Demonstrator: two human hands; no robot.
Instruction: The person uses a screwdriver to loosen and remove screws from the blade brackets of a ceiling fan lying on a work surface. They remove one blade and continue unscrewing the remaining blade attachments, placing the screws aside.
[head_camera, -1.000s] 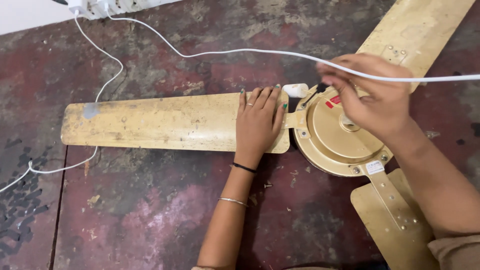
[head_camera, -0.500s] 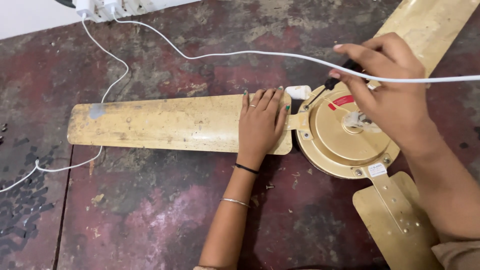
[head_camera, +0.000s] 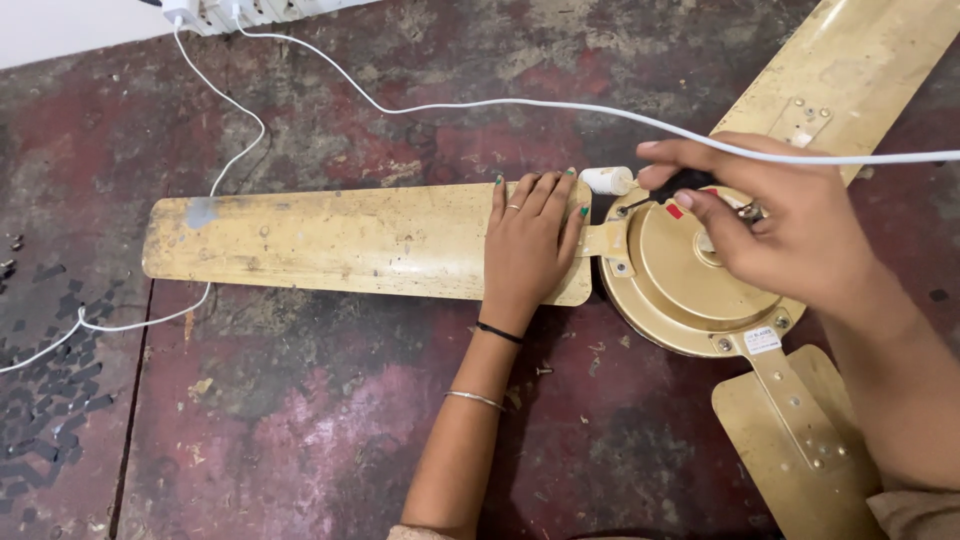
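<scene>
— On the worn red floor (head_camera: 300, 420), what lies under the hands?

— A gold ceiling fan (head_camera: 690, 270), flat on the ground with its motor housing facing up. One long blade (head_camera: 340, 240) stretches to the left, a second runs off toward the top right corner, and a third points down to the bottom right.

— Where is the left hand (head_camera: 530, 245)?

— Spread open and pressed palm-down on the inner end of the long blade, just beside the bracket that joins it to the housing. It grips nothing. A ring, a black band and a thin bangle show on that hand and arm.

— And the right hand (head_camera: 790, 230)?

— Over the housing, thumb and fingers pinched on a slim black tool (head_camera: 685, 182) whose tip points at the rim, near a small white cylinder (head_camera: 607, 180) that sits at the edge of the hub. I cannot tell what kind of tool it is.

— Any wiring?

— A white cable (head_camera: 500, 103) crosses above the hand from a power strip (head_camera: 250, 12) by the wall.
</scene>
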